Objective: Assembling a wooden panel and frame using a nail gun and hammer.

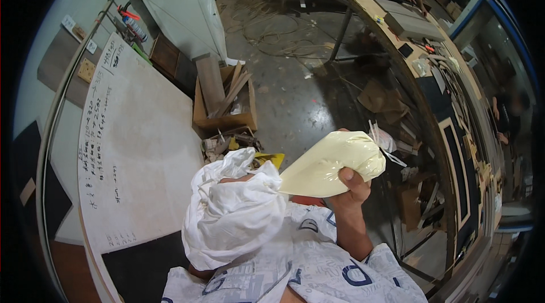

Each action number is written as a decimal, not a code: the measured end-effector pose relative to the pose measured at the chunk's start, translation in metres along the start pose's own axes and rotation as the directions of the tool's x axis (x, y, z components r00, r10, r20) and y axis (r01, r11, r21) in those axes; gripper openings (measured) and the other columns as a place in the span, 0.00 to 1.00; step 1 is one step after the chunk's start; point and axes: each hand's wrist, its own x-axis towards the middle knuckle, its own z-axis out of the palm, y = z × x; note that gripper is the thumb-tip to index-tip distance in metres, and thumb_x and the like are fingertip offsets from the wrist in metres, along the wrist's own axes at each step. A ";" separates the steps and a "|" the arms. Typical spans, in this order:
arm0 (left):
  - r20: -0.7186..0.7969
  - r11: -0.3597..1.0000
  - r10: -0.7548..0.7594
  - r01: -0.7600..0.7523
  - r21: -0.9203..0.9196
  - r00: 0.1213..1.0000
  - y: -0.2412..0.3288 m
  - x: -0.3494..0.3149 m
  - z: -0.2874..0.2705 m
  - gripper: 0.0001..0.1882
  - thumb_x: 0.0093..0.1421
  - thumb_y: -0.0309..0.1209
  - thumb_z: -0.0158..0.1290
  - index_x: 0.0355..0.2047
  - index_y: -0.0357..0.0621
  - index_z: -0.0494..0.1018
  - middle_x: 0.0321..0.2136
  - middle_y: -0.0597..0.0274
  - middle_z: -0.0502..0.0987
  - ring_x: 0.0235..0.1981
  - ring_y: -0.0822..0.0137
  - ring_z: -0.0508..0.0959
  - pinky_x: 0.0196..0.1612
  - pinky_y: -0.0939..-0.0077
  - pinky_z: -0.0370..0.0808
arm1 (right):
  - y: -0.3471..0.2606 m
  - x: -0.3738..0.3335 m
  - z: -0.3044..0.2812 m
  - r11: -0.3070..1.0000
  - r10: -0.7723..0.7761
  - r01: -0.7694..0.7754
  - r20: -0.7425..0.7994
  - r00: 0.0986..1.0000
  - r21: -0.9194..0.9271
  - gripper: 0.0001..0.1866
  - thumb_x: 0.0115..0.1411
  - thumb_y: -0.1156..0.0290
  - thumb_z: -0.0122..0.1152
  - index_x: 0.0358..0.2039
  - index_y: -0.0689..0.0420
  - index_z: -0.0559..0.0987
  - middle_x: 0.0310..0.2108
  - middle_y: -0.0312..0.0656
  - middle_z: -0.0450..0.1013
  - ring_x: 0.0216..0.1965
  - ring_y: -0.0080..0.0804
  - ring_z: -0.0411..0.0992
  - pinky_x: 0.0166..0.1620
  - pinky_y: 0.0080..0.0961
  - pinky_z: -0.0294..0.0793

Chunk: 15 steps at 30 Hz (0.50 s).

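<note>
A gray floor, smooth and a bit shiny, was seen in the middle, with its far part hidden by tables. A long wooden table was bent by the lens on the right, and its near end was lost in the dark rim. On the left, a big white board was marked by hand with rows of black writing and numbers; the low rows were too faint to be made out. A white cupboard was cut off at the top. A brown cardboard box was filled with flat and thin wood pieces. A pale shirt was printed with dark blue letters, partly lost in its folds.

A soft white cloth, full of creases, was bunched over the left hand. Only a small patch of skin was shown there, so how those fingers were held could not be told.

A pale yellow bag, smooth, shiny and cone-shaped, was held up in front of the shirt. Its thin tip was pointed left, up against the cloth. Its fat end was gripped by the right hand: the thumb was pressed on the near side, and the other fingers were mostly hidden behind.
</note>
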 end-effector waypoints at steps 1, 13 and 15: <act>0.003 1.000 0.006 -0.006 0.012 1.000 0.002 0.001 -0.001 0.26 0.66 0.32 0.49 0.63 0.38 0.59 0.55 0.52 0.72 0.59 0.63 0.69 0.62 0.68 0.65 | 0.002 -0.003 0.002 1.000 0.000 0.000 -0.062 0.998 0.002 0.37 0.48 0.61 0.66 0.57 0.62 0.68 0.48 0.47 0.73 0.46 0.38 0.75 0.50 0.35 0.77; 0.035 0.995 0.040 -0.043 0.095 0.999 0.005 0.006 0.009 0.26 0.68 0.33 0.47 0.63 0.38 0.59 0.55 0.52 0.72 0.59 0.63 0.69 0.63 0.67 0.64 | -0.020 0.003 -0.012 0.965 -0.080 0.095 -0.070 0.994 0.246 0.32 0.53 0.59 0.61 0.56 0.60 0.69 0.47 0.46 0.75 0.46 0.40 0.77 0.51 0.41 0.79; 0.038 0.993 0.033 -0.037 0.110 0.999 0.003 0.007 0.012 0.26 0.68 0.34 0.46 0.63 0.38 0.59 0.55 0.52 0.72 0.59 0.63 0.68 0.63 0.67 0.64 | -0.018 0.002 -0.014 0.951 -0.101 0.116 -0.068 0.993 0.286 0.32 0.53 0.59 0.60 0.57 0.60 0.69 0.48 0.47 0.75 0.46 0.42 0.77 0.51 0.42 0.78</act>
